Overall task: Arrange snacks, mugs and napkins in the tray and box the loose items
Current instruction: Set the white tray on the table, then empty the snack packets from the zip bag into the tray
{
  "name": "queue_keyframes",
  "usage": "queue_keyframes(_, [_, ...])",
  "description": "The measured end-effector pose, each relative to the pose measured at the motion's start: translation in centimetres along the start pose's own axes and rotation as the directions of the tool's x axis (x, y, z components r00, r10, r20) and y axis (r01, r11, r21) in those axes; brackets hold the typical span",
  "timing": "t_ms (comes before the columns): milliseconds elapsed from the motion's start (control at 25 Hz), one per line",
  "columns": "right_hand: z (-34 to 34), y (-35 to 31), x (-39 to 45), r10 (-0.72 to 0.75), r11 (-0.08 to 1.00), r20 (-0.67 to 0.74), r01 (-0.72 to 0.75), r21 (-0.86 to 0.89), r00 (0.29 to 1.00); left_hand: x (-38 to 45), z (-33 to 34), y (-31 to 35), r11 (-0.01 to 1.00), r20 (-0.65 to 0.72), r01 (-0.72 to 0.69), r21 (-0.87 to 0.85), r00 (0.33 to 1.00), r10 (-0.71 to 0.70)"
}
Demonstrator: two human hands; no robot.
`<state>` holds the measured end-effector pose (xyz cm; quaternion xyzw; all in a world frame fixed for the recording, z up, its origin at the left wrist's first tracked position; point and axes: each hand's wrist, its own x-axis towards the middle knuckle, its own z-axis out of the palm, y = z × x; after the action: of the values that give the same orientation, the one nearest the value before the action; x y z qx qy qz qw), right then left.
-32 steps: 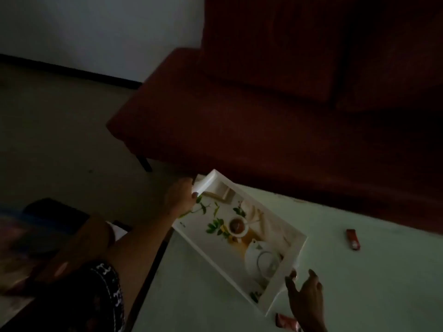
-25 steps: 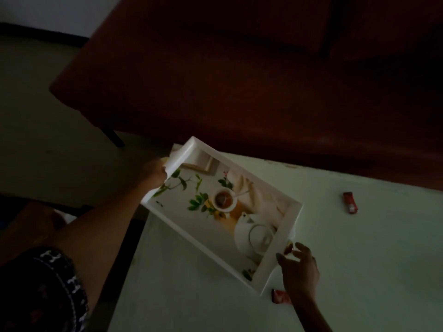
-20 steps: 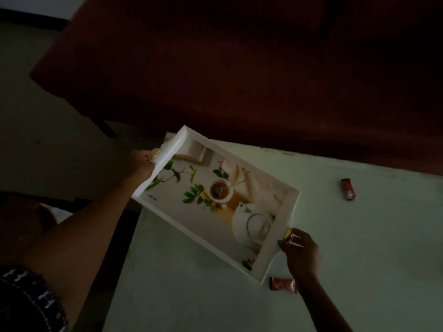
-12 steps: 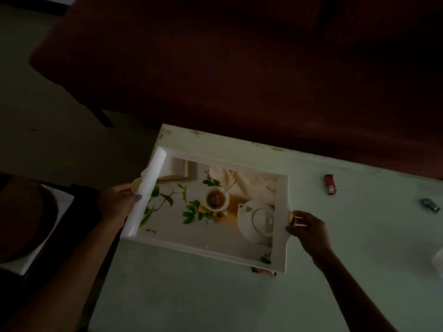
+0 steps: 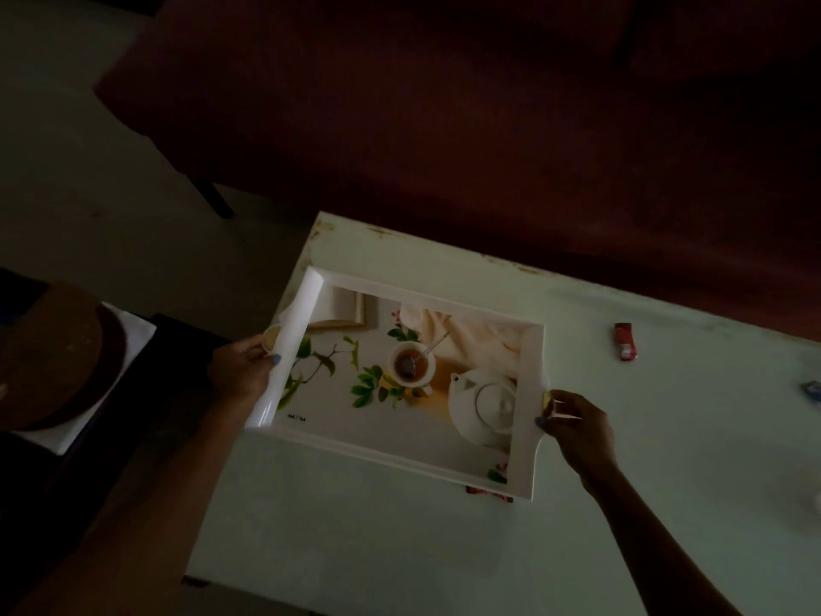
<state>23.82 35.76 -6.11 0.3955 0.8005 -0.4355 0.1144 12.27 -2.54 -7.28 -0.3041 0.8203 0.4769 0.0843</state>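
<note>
A white rectangular tray (image 5: 526, 415), its floor printed with a teapot, a teacup and green leaves, lies over the left part of the pale table (image 5: 400, 549). My left hand (image 5: 242, 371) grips its left rim and my right hand (image 5: 573, 426) grips its right handle. The tray holds no real objects. A red snack packet (image 5: 625, 347) lies on the table to the right. Another red packet (image 5: 488, 494) peeks out from under the tray's near right corner.
A dark red sofa (image 5: 444, 104) runs along the far side of the table. A round brown board (image 5: 49, 353) rests on a white surface at the left. A small bluish object (image 5: 812, 388) sits at the right edge. The room is dim.
Both hands have swung the tray from a tilted, diagonal hold over the table's left corner to flat and nearly square on the table. My right hand took hold of the right handle.
</note>
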Motion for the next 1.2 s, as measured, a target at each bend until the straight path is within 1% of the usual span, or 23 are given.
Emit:
queue_keyframes(120, [0.1, -0.2, -0.1, -0.003, 0.999, -0.004, 0.003, -0.044, 1.0, -0.4, 0.0, 0.4, 0.998, -0.003, -0.031, 0.046, 1.0, 0.031])
queue_keyframes(240, [0.3, -1.3, -0.8, -0.065, 0.975, 0.005, 0.064, -0.214, 0.998, -1.2, -0.5, 1.1, 0.984, -0.019, -0.051, 0.171, 0.998, 0.055])
queue_keyframes(320, [0.7, -2.5, -1.9, -0.129, 0.949, -0.034, 0.114, -0.293, 0.991, -2.6, -1.0, 1.8, 0.978, -0.051, -0.068, 0.199, 0.996, 0.079])
queue_keyframes(400, [1.5, -4.4, -4.2, -0.187, 0.945, -0.047, 0.167, -0.283, 0.981, -5.4, -2.1, 2.8, 0.985, -0.078, -0.1, 0.143, 0.991, 0.112])
queue_keyframes(440, [2.0, -5.5, -5.5, -0.213, 0.943, -0.034, 0.196, -0.268, 0.977, -7.3, -2.9, 3.4, 0.99, -0.093, -0.112, 0.086, 0.988, 0.12])
queue_keyframes(600, [4.7, -12.2, -12.5, -0.349, 0.908, 0.082, 0.359, -0.218, 0.933, -15.3, -8.8, 5.0, 0.978, -0.199, -0.135, -0.157, 0.975, 0.103])
queue_keyframes(720, [7.4, -17.8, -17.2, -0.451, 0.855, 0.17, 0.478, -0.199, 0.877, -19.2, -14.3, 5.6, 0.939, -0.25, -0.166, -0.303, 0.964, 0.09])
queue_keyframes(840, [10.9, -22.7, -21.7, -0.521, 0.797, 0.283, 0.578, -0.177, 0.805, -20.8, -20.9, 6.0, 0.906, -0.343, -0.265, -0.331, 0.928, 0.146])
queue_keyframes(920, [13.5, -25.4, -24.2, -0.593, 0.733, 0.352, 0.667, -0.137, 0.724, -20.8, -25.9, 6.2, 0.897, -0.452, -0.336, -0.287, 0.873, 0.183])
queue_keyframes(960, [15.3, -26.8, -25.4, -0.627, 0.686, 0.402, 0.718, -0.122, 0.667, -20.5, -28.7, 6.0, 0.898, -0.512, -0.346, -0.272, 0.842, 0.17])
queue_keyframes(1040, [19.0, -29.5, -27.3, -0.641, 0.616, 0.516, 0.782, -0.097, 0.569, -19.0, -33.3, 4.5, 0.903, -0.595, -0.312, -0.294, 0.8, 0.083])
queue_keyframes(1080, [21.0, -31.0, -28.3, -0.613, 0.622, 0.56, 0.777, -0.091, 0.557, -17.8, -35.5, 3.5, 0.904, -0.622, -0.285, -0.318, 0.783, 0.028])
queue_keyframes(1120, [23.0, -32.7, -29.2, -0.576, 0.652, 0.593, 0.754, -0.08, 0.562, -16.4, -37.5, 2.2, 0.912, -0.625, -0.235, -0.335, 0.78, -0.029])
queue_keyframes(1160, [25.5, -34.3, -29.9, -0.554, 0.663, 0.62, 0.745, -0.074, 0.556, -14.8, -39.3, 0.7, 0.919, -0.607, -0.167, -0.358, 0.789, -0.093])
queue_keyframes(1200, [27.8, -35.7, -30.4, -0.546, 0.651, 0.645, 0.755, -0.074, 0.534, -13.1, -40.6, -1.0, 0.919, -0.576, -0.081, -0.387, 0.799, -0.172])
